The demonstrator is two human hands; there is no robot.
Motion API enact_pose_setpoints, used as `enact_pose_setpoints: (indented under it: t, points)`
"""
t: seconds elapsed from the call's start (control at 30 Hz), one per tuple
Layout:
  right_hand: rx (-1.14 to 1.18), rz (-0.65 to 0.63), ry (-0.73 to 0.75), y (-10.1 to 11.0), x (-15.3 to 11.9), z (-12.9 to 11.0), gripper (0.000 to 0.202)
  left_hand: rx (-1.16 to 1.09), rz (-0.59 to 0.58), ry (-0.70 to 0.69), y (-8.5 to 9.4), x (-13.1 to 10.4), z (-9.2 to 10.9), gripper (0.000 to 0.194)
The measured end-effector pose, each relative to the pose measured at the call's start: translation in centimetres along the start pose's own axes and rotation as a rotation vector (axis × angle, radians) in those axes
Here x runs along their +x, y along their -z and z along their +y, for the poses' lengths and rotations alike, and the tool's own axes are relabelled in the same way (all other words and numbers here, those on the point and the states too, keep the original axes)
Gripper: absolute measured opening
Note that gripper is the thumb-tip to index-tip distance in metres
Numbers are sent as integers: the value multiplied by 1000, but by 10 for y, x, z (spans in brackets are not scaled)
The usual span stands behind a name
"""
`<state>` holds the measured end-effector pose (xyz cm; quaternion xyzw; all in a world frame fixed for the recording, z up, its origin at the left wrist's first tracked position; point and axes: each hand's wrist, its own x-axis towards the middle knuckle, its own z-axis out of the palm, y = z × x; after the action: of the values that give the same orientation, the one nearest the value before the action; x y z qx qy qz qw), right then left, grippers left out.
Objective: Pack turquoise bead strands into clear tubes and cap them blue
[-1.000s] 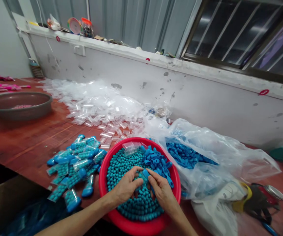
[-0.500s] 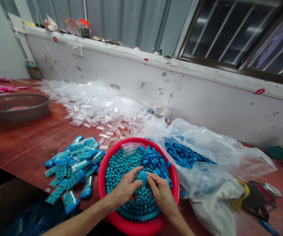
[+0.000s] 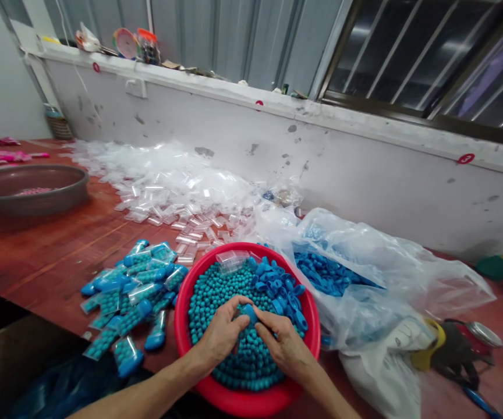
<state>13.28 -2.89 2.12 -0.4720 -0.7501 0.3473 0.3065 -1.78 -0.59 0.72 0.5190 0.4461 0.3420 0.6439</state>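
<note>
A red basin point(image 3: 312, 343) holds teal beads point(image 3: 216, 285), with blue caps point(image 3: 280, 285) heaped at its right back and a few clear cases point(image 3: 233, 262) at its back rim. Over the beads, my left hand point(image 3: 223, 331) pinches a clear case with a blue cap point(image 3: 248, 314). My right hand point(image 3: 282, 340) has its fingers closed on the right side of the same capped case. Fingers partly hide the case. Left of the basin lies a pile of bead-filled cases point(image 3: 138, 291) with blue caps.
Many clear cases point(image 3: 168, 180) spread along the wall. A plastic bag point(image 3: 404, 267) of blue caps lies at the right, near a strapped object point(image 3: 452, 349). A brown basin point(image 3: 33, 198) and pink pieces point(image 3: 7, 156) are at the left.
My right hand's fingers have shifted slightly left and curled closer around the capped case. My left hand has barely moved.
</note>
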Motion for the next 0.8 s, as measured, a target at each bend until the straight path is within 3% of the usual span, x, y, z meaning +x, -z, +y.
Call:
enact_pose_setpoints:
  t: [0.17,0.33,0.5,0.57,0.67,0.73,0.8]
  points:
    - [150,-45,-116,16,2,11,32,70,-125,5,8,-1,7,26]
    - [445,80,-312,19,12,26,45,70,-222,-11,8,-4,8,29]
    - [192,80,-202,0,5,14,47,25,-24,-5,-5,-7,3,38]
    - [53,4,-177,-8,0,7,64,-2,33,-37,-8,-8,4,40]
    - [-66,-53,-178,-16,-4,0,97,-26,-36,-119,-7,-7,7,37]
    - [-119,-27,-141,-19,-4,-3,100,-21,-118,-158,-4,-6,9,32]
    - [-195,34,-75,-23,-4,-5,97,38,-123,-192,-3,-6,11,24]
